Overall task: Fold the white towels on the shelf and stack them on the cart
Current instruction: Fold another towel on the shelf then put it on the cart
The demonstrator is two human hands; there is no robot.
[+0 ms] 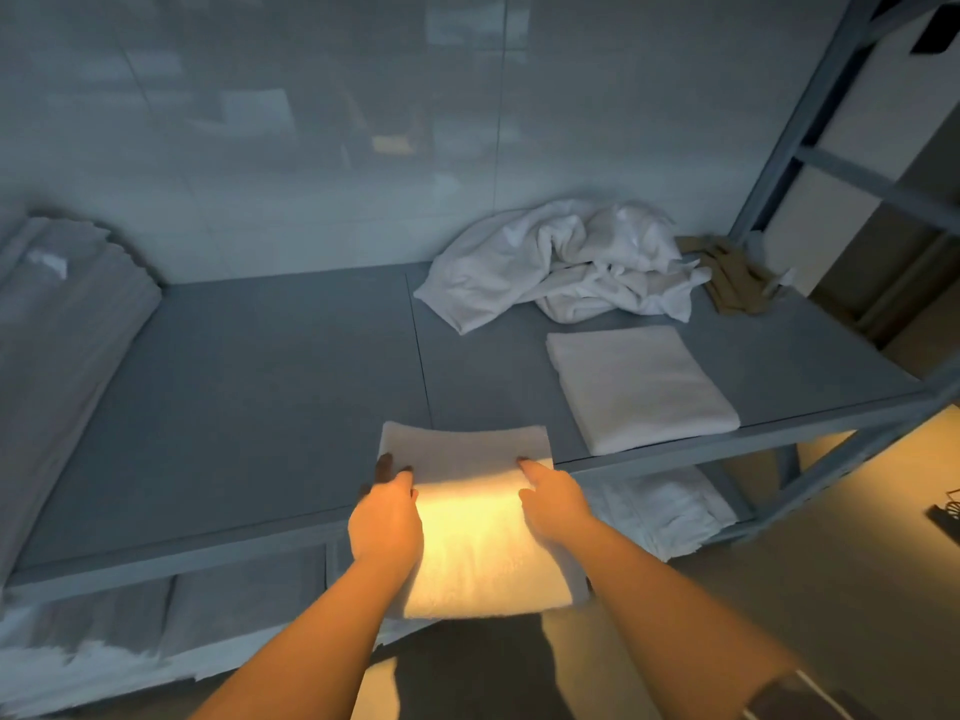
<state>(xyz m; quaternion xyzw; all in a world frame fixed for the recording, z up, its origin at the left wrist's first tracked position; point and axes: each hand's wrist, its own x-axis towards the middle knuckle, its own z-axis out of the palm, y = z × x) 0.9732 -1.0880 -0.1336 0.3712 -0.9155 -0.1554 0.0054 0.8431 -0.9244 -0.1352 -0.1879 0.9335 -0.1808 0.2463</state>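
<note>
Left hand (pixel 387 517) grips the left edge of the folded towel (pixel 467 517); right hand (pixel 553 504) grips its right edge. Towel overhangs the shelf (pixel 234 407) front edge, long axis running away from the person, between both hands. Second folded towel (pixel 641 389) near front-right corner; unfolded pile (pixel 561 262) at back right. Cart not visible.

A crumpled olive-brown cloth (pixel 737 278) lay at the far right end of the upper deck, close to the grey metal upright (pixel 800 122) of the rack. At the far left, a tall stack of grey folded linen (pixel 67 345) stood against the pale tiled wall (pixel 311 137), which carried dim reflections. A dark, wiry object (pixel 948 514), too cut off to identify, sat at the right edge on the warm-lit floor (pixel 831 537).
</note>
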